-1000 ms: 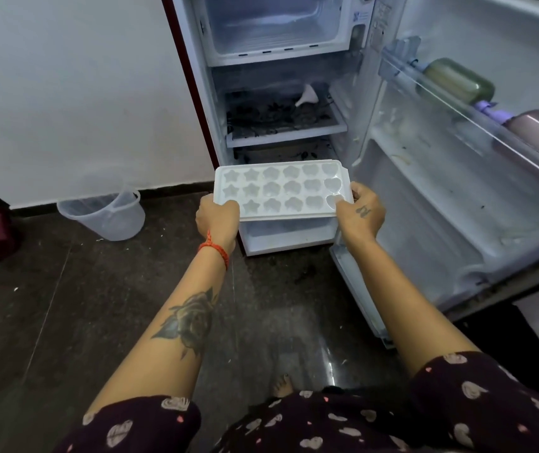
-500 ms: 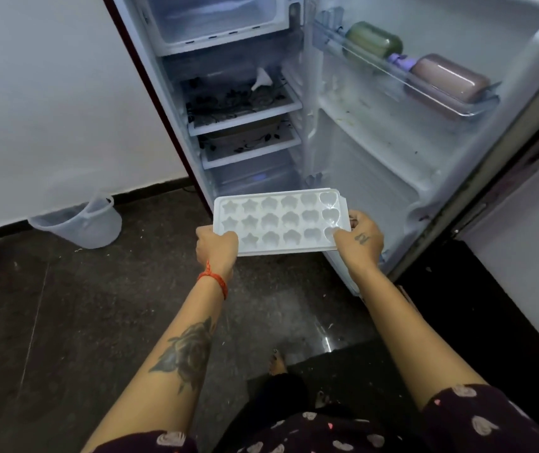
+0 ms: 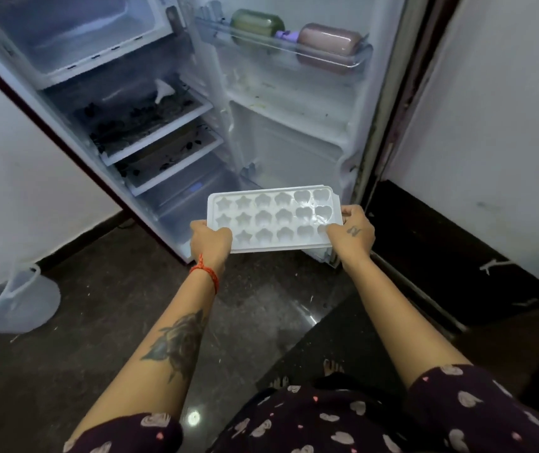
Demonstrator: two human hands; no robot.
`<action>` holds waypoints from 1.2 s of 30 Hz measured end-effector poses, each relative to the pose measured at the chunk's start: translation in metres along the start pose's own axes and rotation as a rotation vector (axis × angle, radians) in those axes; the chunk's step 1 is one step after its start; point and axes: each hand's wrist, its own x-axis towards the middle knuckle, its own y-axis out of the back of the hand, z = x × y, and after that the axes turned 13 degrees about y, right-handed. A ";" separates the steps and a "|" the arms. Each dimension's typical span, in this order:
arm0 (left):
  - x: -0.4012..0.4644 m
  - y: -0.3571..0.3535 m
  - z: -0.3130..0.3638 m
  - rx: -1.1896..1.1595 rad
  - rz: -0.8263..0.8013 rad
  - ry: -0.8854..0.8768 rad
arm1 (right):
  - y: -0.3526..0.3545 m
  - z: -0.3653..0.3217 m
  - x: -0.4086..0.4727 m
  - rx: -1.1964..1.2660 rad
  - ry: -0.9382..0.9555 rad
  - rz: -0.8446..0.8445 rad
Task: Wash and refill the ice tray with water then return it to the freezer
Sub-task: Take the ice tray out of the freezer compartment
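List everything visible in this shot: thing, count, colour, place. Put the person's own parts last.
ice tray: one, white, star and heart moulds, held level in front of the open fridge
fridge: one, white inside, door open
freezer compartment: one, white, top of the fridge
fridge shelves: two, white-edged, dark specks on them
funnel: one, white, upper shelf
door rack: one, clear, top of the door
bottles: two, one green, one pinkish, lying in the door rack
bucket: one, clear, floor at left
floor: dark
left hand: grips the tray's left end, red thread on the wrist
right hand: grips the tray's right end
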 end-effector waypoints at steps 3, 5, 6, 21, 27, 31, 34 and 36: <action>0.002 0.001 0.002 0.072 -0.068 -0.055 | 0.002 0.006 -0.019 0.005 -0.063 0.072; 0.002 -0.004 0.000 0.116 -0.126 -0.092 | 0.006 0.014 -0.032 0.019 -0.106 0.127; 0.000 -0.007 0.000 0.136 -0.158 -0.112 | 0.009 0.017 -0.038 0.023 -0.126 0.160; -0.075 -0.090 0.014 0.369 -0.516 -0.387 | 0.098 0.066 -0.112 -0.016 -0.384 0.612; -0.119 -0.138 0.020 0.404 -0.637 -0.475 | 0.145 0.080 -0.133 0.006 -0.446 0.794; -0.155 -0.165 0.028 0.448 -0.692 -0.531 | 0.181 0.087 -0.144 0.064 -0.462 0.898; -0.182 -0.185 0.033 0.456 -0.733 -0.577 | 0.205 0.091 -0.151 0.093 -0.456 0.990; -0.202 -0.197 0.037 0.459 -0.757 -0.602 | 0.221 0.095 -0.157 0.106 -0.447 1.061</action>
